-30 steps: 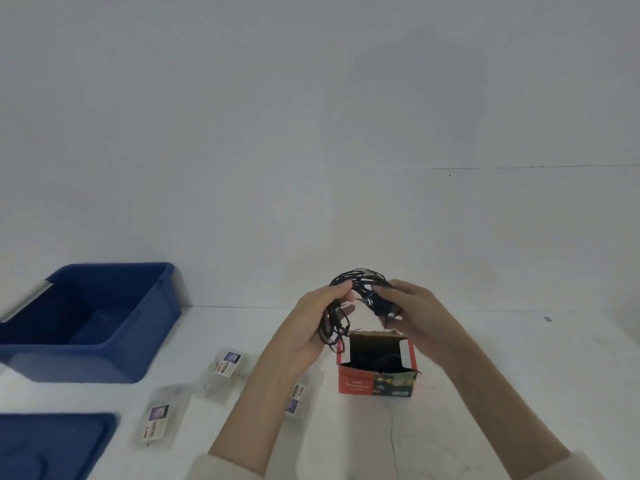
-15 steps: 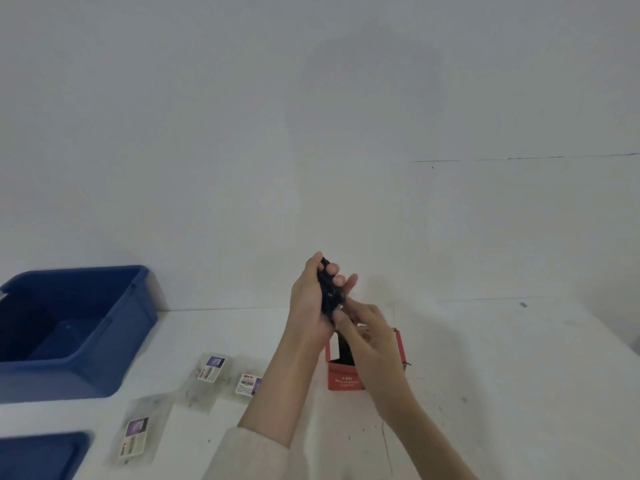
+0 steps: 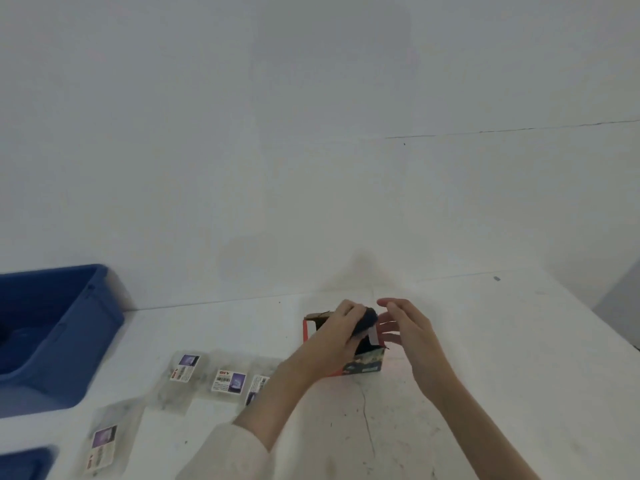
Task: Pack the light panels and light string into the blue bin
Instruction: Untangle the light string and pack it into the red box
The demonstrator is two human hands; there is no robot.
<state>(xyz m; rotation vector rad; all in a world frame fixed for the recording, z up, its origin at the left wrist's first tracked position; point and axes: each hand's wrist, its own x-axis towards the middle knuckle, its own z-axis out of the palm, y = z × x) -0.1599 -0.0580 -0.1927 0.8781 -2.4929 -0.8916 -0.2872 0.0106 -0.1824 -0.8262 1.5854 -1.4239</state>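
Left hand (image 3: 341, 332) grips the bundled light string (image 3: 366, 320) at the red carton (image 3: 363, 365)'s open top, right hand (image 3: 405, 327) spread just beside it; boxing seems underway, then carton and 4 bagged light panels (image 3: 228, 381) need carrying left into the blue bin (image 3: 79, 341).

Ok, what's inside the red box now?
The light string, a dark bundle gripped by the left hand, sits in the open top of the box. Whether anything lies beneath it is hidden by hand and bundle.
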